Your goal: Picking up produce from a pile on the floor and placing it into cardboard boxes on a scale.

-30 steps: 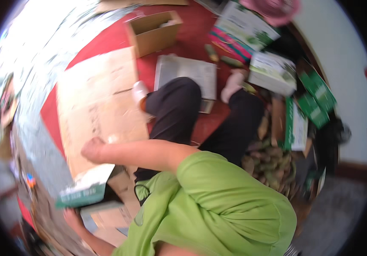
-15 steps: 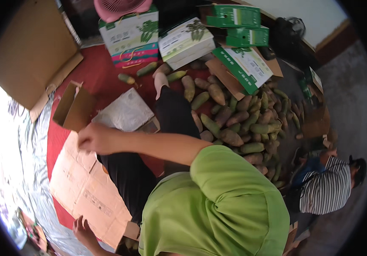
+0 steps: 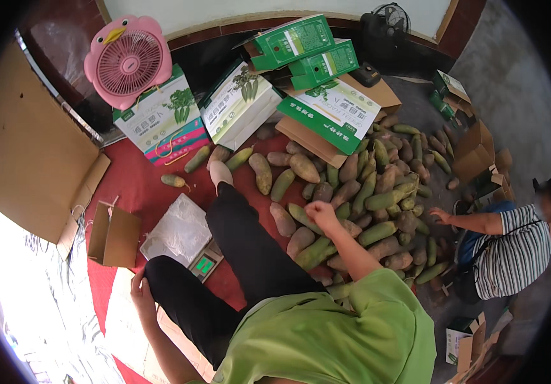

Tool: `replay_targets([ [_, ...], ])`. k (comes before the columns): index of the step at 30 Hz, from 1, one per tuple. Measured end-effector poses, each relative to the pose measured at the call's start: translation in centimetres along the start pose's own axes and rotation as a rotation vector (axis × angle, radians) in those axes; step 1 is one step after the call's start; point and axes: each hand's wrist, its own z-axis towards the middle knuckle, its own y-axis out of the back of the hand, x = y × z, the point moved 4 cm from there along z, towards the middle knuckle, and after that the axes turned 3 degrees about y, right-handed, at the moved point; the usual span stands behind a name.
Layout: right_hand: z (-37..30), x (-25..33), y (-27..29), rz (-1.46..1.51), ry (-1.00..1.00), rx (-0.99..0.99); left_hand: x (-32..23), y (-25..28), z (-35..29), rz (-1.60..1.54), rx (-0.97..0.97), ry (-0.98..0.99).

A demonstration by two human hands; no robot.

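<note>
My right hand (image 3: 322, 216) is above the left side of a heap of green radishes (image 3: 376, 203), its fingers curled in, with nothing visible in them. Close by it lies a long green radish (image 3: 303, 218); whether the fingers touch it I cannot tell. At the outer side of my bent left knee is my left hand (image 3: 140, 291), empty, with its fingers loosely stretched against the black trouser leg. Beyond that knee sits a scale (image 3: 178, 232) with a pale, plastic-covered top and a lit green display (image 3: 205, 264).
An opened small brown carton (image 3: 117, 235) stands left of the scale. Printed radish boxes (image 3: 237, 109) and a pink fan (image 3: 129, 64) are at the back. A large cardboard sheet (image 3: 39, 141) leans at the left. A person in a striped shirt (image 3: 509, 249) reaches toward the heap from the right.
My right hand has swung from beside the small carton on the left to above the radish heap. My left hand has come up to the knee. The view has shifted.
</note>
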Motion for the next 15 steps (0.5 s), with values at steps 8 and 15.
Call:
replay_targets([
  [8, -1.0, -6.6, 0.1, -0.037, -0.260, 0.060, -4.0, -0.2, -1.9, 0.169, 0.025, -0.086],
  [15, 1.5, -5.0, -3.1, 0.018, -0.216, 0.169, -5.2, -0.9, -2.7, 0.092, -0.084, 0.030],
])
